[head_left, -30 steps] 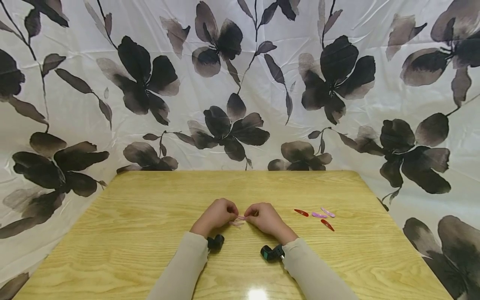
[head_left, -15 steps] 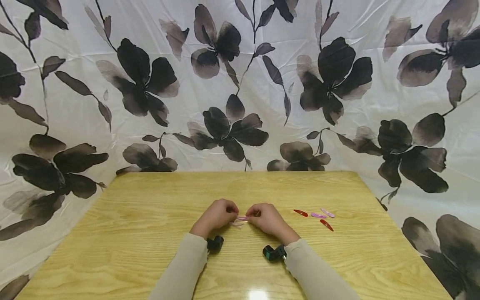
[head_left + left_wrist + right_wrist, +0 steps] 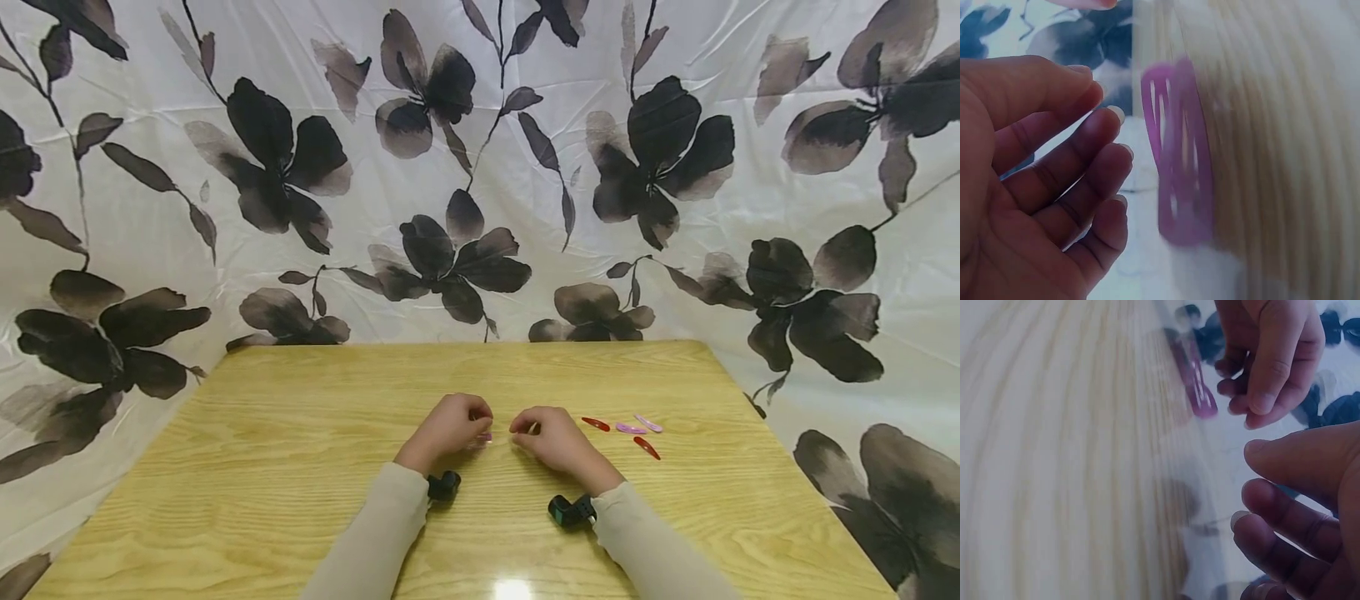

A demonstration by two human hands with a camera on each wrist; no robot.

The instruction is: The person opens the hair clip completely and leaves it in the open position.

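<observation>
Two purple snap hair clips lie close together on the wooden table in the left wrist view, partly overlapping and blurred. My left hand is right beside them, its fingers loosely bent and nothing between thumb and fingertips. From the head view it covers most of these clips, and only a purple end shows past its fingers. A short gap to the right, my right hand hovers with thumb and fingers apart, holding nothing. The same purple clips appear beyond it in the right wrist view, near the left fingertips.
To the right of my right hand lie two red snap clips, one farther back and one nearer, with two purple clips beside them. A floral cloth hangs behind the table.
Both hands were pinching a purple hair clip between them. They have let it go, and the right hand has drawn away to the right. The head view has shifted slightly.
</observation>
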